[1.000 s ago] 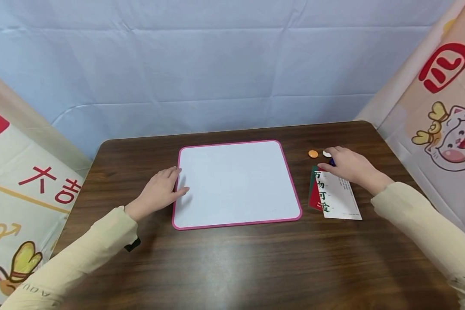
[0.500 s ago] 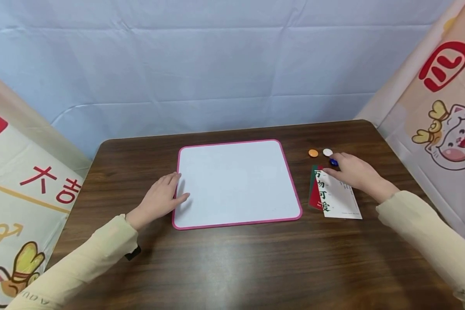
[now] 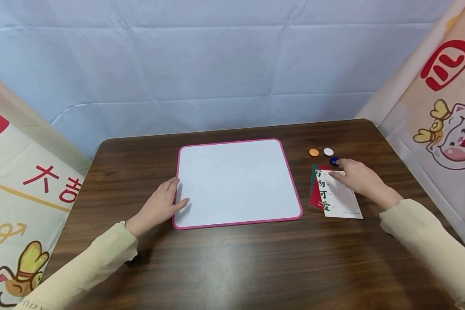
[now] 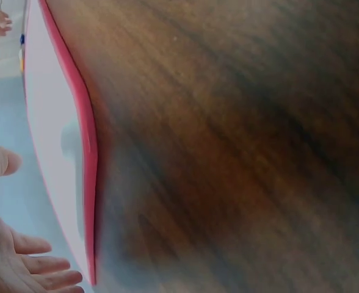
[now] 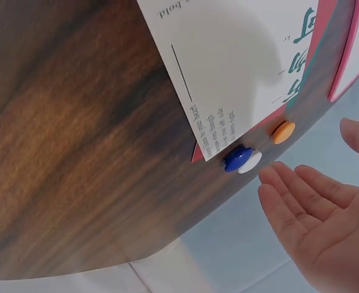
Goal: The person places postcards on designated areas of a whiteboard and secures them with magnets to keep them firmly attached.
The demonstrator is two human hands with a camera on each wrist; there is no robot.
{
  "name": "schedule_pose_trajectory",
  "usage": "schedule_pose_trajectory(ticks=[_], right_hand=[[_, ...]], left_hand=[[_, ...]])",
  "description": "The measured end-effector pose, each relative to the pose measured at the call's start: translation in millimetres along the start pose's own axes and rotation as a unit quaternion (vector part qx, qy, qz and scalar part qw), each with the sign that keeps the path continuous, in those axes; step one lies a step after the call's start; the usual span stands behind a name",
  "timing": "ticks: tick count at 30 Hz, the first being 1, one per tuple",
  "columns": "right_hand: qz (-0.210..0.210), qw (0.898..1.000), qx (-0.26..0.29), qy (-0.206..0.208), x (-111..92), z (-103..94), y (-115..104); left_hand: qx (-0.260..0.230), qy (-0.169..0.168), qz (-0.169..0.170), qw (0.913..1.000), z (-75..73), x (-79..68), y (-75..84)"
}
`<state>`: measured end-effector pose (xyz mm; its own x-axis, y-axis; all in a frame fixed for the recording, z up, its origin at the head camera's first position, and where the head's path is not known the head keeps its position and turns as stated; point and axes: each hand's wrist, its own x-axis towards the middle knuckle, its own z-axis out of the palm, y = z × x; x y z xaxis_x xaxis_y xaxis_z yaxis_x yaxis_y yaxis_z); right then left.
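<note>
A whiteboard with a pink rim (image 3: pixel 238 185) lies flat on the table. My left hand (image 3: pixel 156 206) is at its left edge with fingers extended; in the left wrist view the hand (image 4: pixel 14 256) appears raised above the board, holding nothing. On the right, my right hand (image 3: pixel 362 178) hovers over a stack of cards, the top one a white card (image 3: pixel 341 200) with green characters, over red and green ones. Its fingers are straight and apart from the cards in the right wrist view. Nearest its fingertips is a blue round magnet (image 5: pixel 237 158). Beside that lie a white magnet (image 3: pixel 328 152) and an orange magnet (image 3: pixel 314 152).
The dark wooden table (image 3: pixel 224 262) has its back edge against a pale blue cloth (image 3: pixel 217 69). Printed cloths (image 3: pixel 445 112) with cartoon figures hang at both sides.
My right hand has drawn back towards me and slightly right, uncovering the white and blue magnets. My left hand has slid a little nearer along the board's edge. Magnets and cards stay put.
</note>
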<state>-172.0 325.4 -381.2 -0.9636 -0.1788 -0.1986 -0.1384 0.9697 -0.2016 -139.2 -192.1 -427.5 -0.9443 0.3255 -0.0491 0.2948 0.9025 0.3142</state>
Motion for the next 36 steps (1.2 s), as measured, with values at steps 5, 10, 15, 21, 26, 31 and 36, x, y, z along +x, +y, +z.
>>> schedule_pose_trajectory(ticks=[5, 10, 15, 21, 26, 31, 36], right_hand=[[0.014, 1.000, 0.009, -0.003, -3.4, 2.5, -1.1], [0.023, 1.000, 0.017, 0.006, -7.3, 6.0, -1.7], [0.033, 0.999, 0.022, 0.010, -10.9, 8.0, 0.3], [0.051, 0.998, 0.026, -0.003, -14.1, 10.6, 3.6], [0.067, 0.997, 0.042, -0.012, -16.5, 11.8, 6.0], [0.064, 0.996, 0.054, -0.014, -17.7, 13.0, 7.5], [0.073, 0.995, 0.066, -0.029, -18.2, 14.9, 9.1]], left_hand=[[0.000, -0.002, -0.001, 1.0000, 2.8, -2.9, 1.2], [-0.001, 0.000, 0.000, 1.0000, 5.8, -6.6, 3.6], [-0.003, 0.006, 0.009, 0.9999, 10.4, -10.7, 3.3], [0.000, -0.001, 0.011, 0.9999, 17.7, -14.3, 1.2], [-0.009, -0.011, 0.015, 0.9998, 21.7, -17.2, 2.1], [-0.017, -0.010, 0.018, 0.9996, 23.7, -19.1, 3.2], [-0.014, -0.013, 0.017, 0.9997, 23.6, -21.3, 5.2]])
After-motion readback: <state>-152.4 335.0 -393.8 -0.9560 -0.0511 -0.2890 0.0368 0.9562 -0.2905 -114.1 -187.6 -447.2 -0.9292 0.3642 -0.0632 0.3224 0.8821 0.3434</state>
